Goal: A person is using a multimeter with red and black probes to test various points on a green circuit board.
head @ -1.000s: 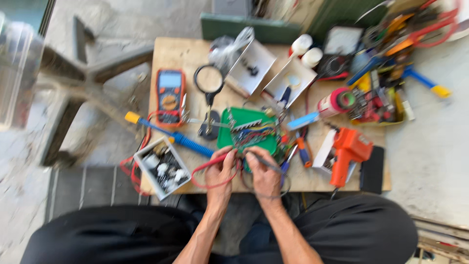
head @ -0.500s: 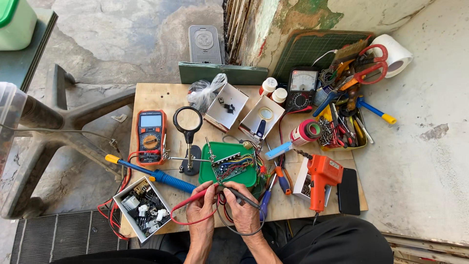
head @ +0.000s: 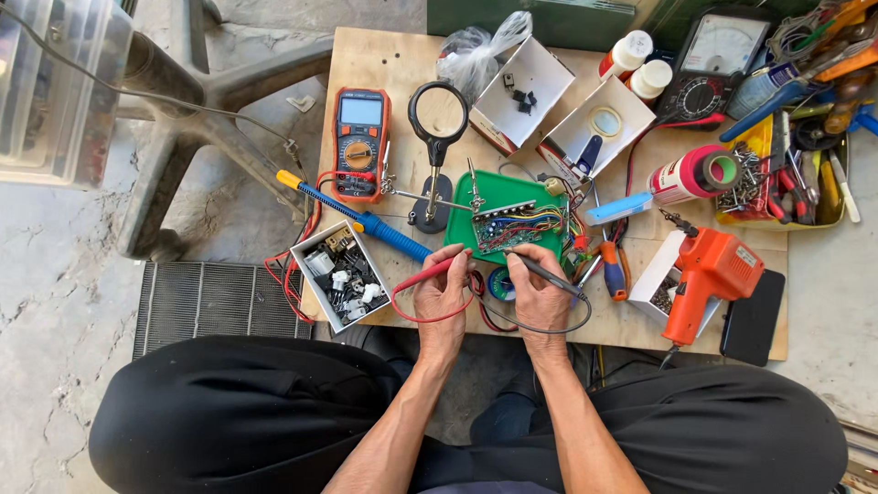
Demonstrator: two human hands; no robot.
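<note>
Circuit board [head: 512,224] sits just beyond your hands. Your left hand [head: 444,288] grips the red probe [head: 430,273] near the board; your right hand [head: 540,297] grips the black probe [head: 547,273], its tip at the board's near edge.

Probe tips vs circuit board [head: 512,224] contacts — too small to tell which points they touch. Analog meter [head: 722,55] and green case [head: 540,16] at the tabletop's far edge are cut by the frame's top. Tool tray [head: 786,220] contents at the far right corner — tangled, individual tools unclear. Clear plastic bin [head: 55,91] cropped at the left.
</note>
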